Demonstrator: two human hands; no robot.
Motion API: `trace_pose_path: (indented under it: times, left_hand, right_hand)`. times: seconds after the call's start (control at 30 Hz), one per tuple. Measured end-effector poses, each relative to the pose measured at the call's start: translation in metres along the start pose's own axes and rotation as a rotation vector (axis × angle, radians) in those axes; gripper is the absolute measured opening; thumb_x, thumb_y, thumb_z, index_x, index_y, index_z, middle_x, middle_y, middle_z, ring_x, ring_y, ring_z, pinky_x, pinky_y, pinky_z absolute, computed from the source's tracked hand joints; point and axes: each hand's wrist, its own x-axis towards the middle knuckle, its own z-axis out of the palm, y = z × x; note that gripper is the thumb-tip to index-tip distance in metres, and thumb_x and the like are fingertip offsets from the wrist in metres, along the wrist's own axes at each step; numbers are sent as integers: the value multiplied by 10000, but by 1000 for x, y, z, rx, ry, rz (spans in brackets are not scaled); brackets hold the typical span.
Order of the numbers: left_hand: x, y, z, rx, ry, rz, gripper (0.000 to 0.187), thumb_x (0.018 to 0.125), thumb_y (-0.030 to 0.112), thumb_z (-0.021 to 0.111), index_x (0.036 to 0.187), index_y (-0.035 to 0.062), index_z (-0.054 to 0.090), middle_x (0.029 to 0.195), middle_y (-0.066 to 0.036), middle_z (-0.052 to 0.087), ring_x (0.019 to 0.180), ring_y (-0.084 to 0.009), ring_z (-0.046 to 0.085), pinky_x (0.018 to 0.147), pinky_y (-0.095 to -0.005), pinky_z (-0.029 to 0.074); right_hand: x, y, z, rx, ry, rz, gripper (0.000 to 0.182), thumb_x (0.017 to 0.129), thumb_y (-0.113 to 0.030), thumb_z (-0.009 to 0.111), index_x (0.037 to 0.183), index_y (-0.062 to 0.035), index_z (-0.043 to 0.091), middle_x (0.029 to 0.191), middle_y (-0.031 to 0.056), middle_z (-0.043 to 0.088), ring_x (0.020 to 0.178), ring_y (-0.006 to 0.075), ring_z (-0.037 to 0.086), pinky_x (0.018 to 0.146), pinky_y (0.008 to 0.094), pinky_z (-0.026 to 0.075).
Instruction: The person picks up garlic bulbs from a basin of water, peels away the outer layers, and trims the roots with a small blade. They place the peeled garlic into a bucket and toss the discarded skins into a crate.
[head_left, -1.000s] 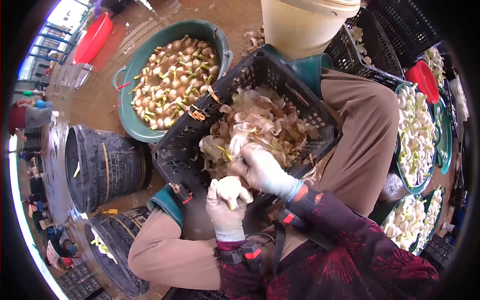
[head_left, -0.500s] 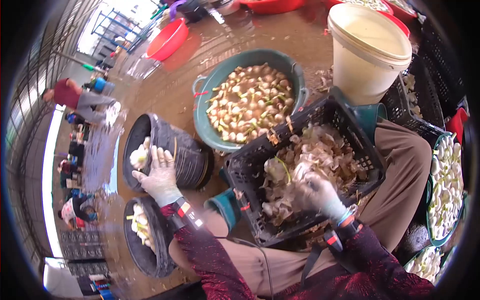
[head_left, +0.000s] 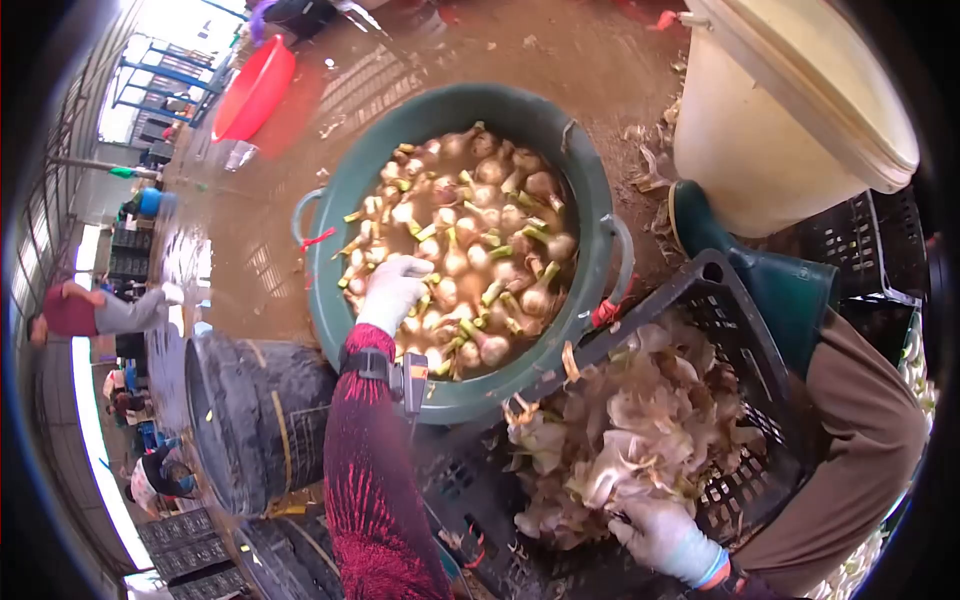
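Note:
My left hand (head_left: 393,290), in a whitish glove, reaches into a green tub (head_left: 460,103) where many garlic bulbs (head_left: 455,258) with cut green stems sit in brownish water. Its fingers are curled onto a garlic bulb (head_left: 432,282) near the tub's left side, and the bulb is mostly hidden by them. Lower right, my gloved right hand (head_left: 665,540) rests at the near side of a black crate (head_left: 745,320) heaped with papery garlic skins (head_left: 640,430). Its fingers are closed around a small dark thing that I cannot make out.
Left of the crate stands a black bucket (head_left: 255,420). A large cream bucket (head_left: 790,130) is at upper right, beside a green rubber boot (head_left: 765,280). A red basin (head_left: 255,90) lies on the wet floor (head_left: 250,230). A person (head_left: 90,305) is in the left background.
My left hand has moved from the black bucket with peeled garlic into the green tub. My right hand stays over the crate. The view has shifted, bringing the tub closer.

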Motion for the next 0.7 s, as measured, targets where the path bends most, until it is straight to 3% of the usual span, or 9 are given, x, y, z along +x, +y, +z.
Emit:
trace_pose_path:
  times: [0.1,0.2,0.23,0.3,0.33,0.43,0.5,0.57,0.7]
  left_hand:
    - [18,11,21,543,-207,-109,781,630,307,740,1336,82,493,1240,-187,594,1154,-317,569,975,-376,452]
    - [13,15,28,646,-306,-161,748,637,401,733,1282,70,547,1201,-190,611,1118,-339,582,971,-390,449]
    - [8,14,26,590,-254,-96,701,636,322,757,1261,66,567,1138,-174,644,1072,-306,613,943,-364,465]
    - [-10,19,11,89,-195,-190,673,626,210,773,1251,62,570,1097,-131,662,1025,-238,629,901,-325,480]
    - [-12,9,6,-117,-124,-145,640,627,106,759,1236,40,573,1051,-101,669,978,-186,627,837,-289,491]
    - [-62,20,-9,-1009,54,-36,612,726,41,634,1314,20,469,1069,-104,630,837,-189,615,680,-282,500]
    - [-98,43,-5,-1458,136,80,442,839,88,599,1264,44,487,1056,-88,620,796,-214,605,646,-320,498]
    - [-116,36,2,-1746,-83,201,399,892,150,594,1266,56,489,1031,-81,618,801,-235,599,653,-347,491]
    - [-195,90,36,-1892,-44,293,387,934,202,574,1268,28,482,1032,-89,622,833,-254,586,672,-345,478]
  right_hand:
    - [5,-2,-7,-11,-79,57,188,846,-201,645,881,-21,603,772,192,614,756,386,609,674,438,494]
    - [4,-5,-11,146,23,70,144,864,-131,615,949,-15,622,827,209,606,815,409,589,710,432,468]
    - [4,-3,-11,148,29,78,144,864,-131,615,949,-15,622,827,209,606,815,409,589,710,432,468]
    - [4,1,-13,-66,-102,78,199,860,-215,624,856,-19,590,775,192,611,754,390,603,665,451,485]
    - [3,3,-12,-86,-41,16,204,867,-223,612,854,-20,587,777,193,611,750,394,601,665,461,482]
    - [-7,-5,-16,-83,-7,56,207,864,-225,617,858,-21,585,770,195,607,745,396,598,666,470,481]
    - [-13,-3,-15,-76,55,-57,214,872,-236,608,889,-23,597,785,197,614,763,405,602,672,472,487]
    - [-25,-7,-18,-70,5,-58,213,896,-230,575,943,-26,613,842,201,632,817,410,609,695,464,494]
    - [-33,-22,-26,114,73,-65,352,929,-118,504,1275,-48,506,978,198,625,884,384,609,769,413,487]
